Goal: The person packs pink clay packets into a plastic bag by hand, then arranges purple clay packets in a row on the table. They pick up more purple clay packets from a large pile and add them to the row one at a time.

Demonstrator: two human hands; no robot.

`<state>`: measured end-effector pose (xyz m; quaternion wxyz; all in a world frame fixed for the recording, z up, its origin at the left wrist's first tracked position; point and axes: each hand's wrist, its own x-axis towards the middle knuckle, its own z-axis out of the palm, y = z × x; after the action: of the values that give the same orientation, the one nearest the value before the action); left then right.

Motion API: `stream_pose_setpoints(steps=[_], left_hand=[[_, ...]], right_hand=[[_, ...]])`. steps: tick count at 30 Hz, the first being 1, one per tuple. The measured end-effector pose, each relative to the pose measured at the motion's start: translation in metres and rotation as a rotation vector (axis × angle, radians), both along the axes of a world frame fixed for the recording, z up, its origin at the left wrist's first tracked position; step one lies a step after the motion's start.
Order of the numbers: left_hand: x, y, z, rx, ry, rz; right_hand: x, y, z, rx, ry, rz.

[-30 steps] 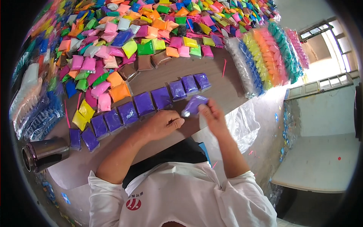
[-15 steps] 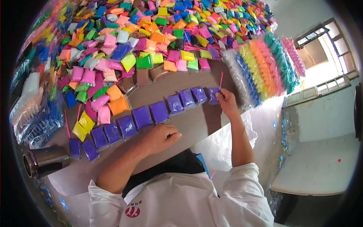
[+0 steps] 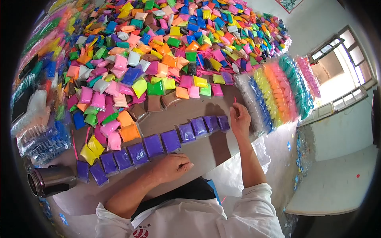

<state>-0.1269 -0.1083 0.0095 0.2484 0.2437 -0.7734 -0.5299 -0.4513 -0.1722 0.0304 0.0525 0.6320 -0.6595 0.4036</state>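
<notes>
A slanting row of several purple packets (image 3: 152,145) in clear wrapping lies along the table. My left hand (image 3: 174,166) rests on the table just below the middle of the row, with its fingers curled in and nothing showing in them. Beside the row's right end is my right hand (image 3: 240,121). Its thumb and forefinger look slightly apart, and the last purple packet (image 3: 223,123) lies just left of them. The tip of a thin pink stick (image 3: 235,99) shows directly beyond the fingertips; its lower part is hidden.
A large heap of coloured packets (image 3: 162,59) covers the back of the table (image 3: 194,156). Clear bags of sorted packets (image 3: 274,95) stand at right, more bagged packets (image 3: 39,131) at left. A dark metallic jar (image 3: 53,180) lies at the left front edge. Clear plastic (image 3: 226,172) hangs by the front.
The last purple packet has moved left, close against its neighbour. My right hand has come off it. My left hand keeps its place by the row. The whole view has shifted.
</notes>
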Motion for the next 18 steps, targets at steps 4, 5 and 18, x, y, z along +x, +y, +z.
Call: stream_pose_setpoints(steps=[4, 5, 18], left_hand=[[0.0, -0.001, -0.002, 0.004, -0.008, -0.014], [0.001, -0.001, -0.003, 0.012, -0.008, -0.016], [0.002, 0.001, -0.005, 0.17, 0.126, 0.013]], right_hand=[[-0.006, -0.061, 0.01, 0.018, 0.049, 0.079], [-0.009, -0.082, 0.012, 0.015, 0.064, 0.1], [-0.029, -0.327, 0.024, 0.295, -0.485, 0.199]])
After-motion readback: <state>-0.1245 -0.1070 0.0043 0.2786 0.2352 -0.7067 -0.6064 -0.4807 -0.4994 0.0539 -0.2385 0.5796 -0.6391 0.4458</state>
